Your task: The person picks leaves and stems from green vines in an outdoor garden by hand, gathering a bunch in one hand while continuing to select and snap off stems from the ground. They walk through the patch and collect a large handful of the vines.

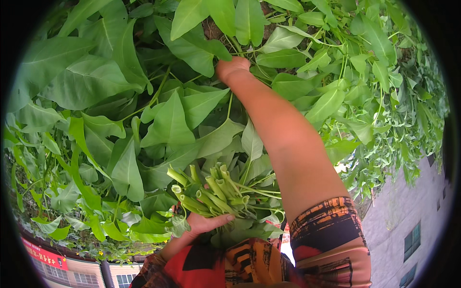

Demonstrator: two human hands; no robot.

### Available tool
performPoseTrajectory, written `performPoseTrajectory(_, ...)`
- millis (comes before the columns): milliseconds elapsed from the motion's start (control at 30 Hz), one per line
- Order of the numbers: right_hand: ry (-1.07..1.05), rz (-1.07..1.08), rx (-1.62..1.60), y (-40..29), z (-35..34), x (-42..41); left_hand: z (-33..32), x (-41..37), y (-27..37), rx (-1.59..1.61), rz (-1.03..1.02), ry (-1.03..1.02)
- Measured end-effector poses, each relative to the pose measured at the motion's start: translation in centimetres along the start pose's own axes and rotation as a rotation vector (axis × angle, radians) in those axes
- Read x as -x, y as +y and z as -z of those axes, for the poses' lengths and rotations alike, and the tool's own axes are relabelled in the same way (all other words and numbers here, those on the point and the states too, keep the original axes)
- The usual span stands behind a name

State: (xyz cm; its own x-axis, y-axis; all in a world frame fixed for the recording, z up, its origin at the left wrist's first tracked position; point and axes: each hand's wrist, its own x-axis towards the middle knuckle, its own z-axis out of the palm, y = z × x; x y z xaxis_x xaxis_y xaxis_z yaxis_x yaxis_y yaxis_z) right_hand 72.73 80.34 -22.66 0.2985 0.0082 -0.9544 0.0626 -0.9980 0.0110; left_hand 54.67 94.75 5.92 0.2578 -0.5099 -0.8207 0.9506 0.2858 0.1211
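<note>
Low in the view, near my body, my left hand [207,224] is wrapped around a bunch of water spinach [216,196]. Its hollow cut stem ends point up and away from me, with leaves hanging below the thumb. My right arm stretches far forward, and my right hand [233,67] is in among the growing water spinach plants [169,124]. A broad arrow-shaped leaf [196,50] overlaps the hand's left side. Its fingers are hidden by foliage, so whether they grip a stem cannot be made out. Thin stems [236,45] rise just beyond it.
Dense leaves surround both arms. Brown soil [212,28] shows through a gap beyond my right hand. Trailing greenery [403,118] runs along the right. At the rim are a grey building wall [392,212] with windows and a red banner [45,253] bearing writing.
</note>
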Motion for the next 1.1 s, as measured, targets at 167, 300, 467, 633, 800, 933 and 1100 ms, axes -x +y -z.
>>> performPoseTrajectory(167,0.209,0.033,-0.127,2.1,-0.6,1.4,0.3,0.0,-0.9,-0.13,-0.082,-0.014)
performPoseTrajectory(300,0.629,0.014,-0.442,3.5,-1.2,4.7,-0.7,0.3,0.0,-0.157,-0.101,-0.054)
performPoseTrajectory(467,1.021,0.324,-1.193,6.8,1.6,10.6,-2.9,1.3,0.2,-0.204,-0.125,-0.082)
performPoseTrajectory(633,0.713,0.434,-1.95,9.4,2.8,22.3,-4.2,2.3,0.1,-0.243,-0.049,-0.095)
performPoseTrajectory(800,0.409,0.657,-1.798,10.0,-1.3,32.2,-5.3,2.0,-0.4,-0.45,-0.15,-0.076)
performPoseTrajectory(933,0.27,0.665,-1.75,5.9,-4.3,36.9,-5.0,1.8,-1.1,-0.53,-0.297,-0.157)
performPoseTrajectory(1100,0.132,0.611,-2.031,3.7,-5.1,37.2,-5.6,1.2,-1.0,-0.542,-0.523,-0.098)
